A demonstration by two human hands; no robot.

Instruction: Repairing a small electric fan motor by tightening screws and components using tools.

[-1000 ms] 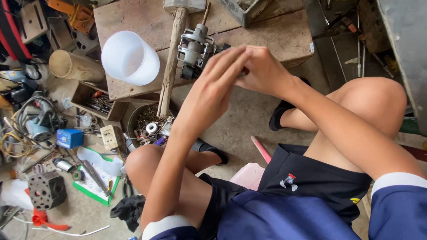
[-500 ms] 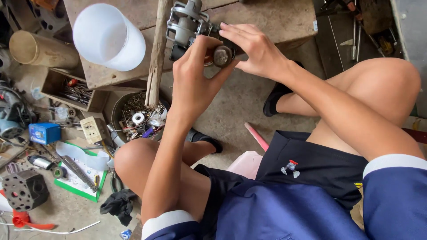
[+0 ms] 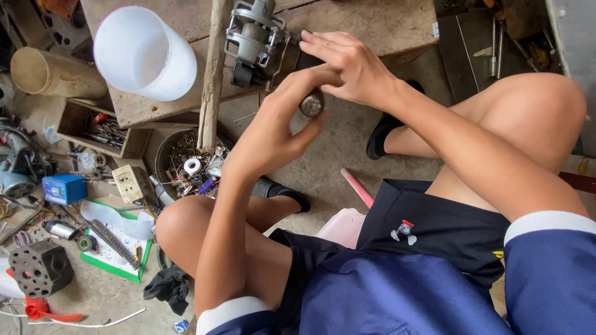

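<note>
My left hand (image 3: 273, 127) and my right hand (image 3: 347, 65) meet over the near edge of a low wooden bench (image 3: 385, 25). Both grip a small round grey metal part (image 3: 311, 103); its end face shows between the fingers. My right hand covers it from above, my left hand pinches it from below. A grey motor body with wire clips (image 3: 254, 37) lies on the bench just left of my hands. How the round part joins the motor is hidden by my fingers.
A white plastic cup (image 3: 146, 53) lies on the bench at left. A wooden stick (image 3: 211, 80) leans into a round pan of screws and scrap (image 3: 189, 164). A blue box (image 3: 64, 189), a black finned block (image 3: 40, 268), and loose tools litter the concrete floor.
The view has dropped and closed in, so the bench and motor sit higher in the frame. My hands have parted enough that the round metal part now shows between them.
</note>
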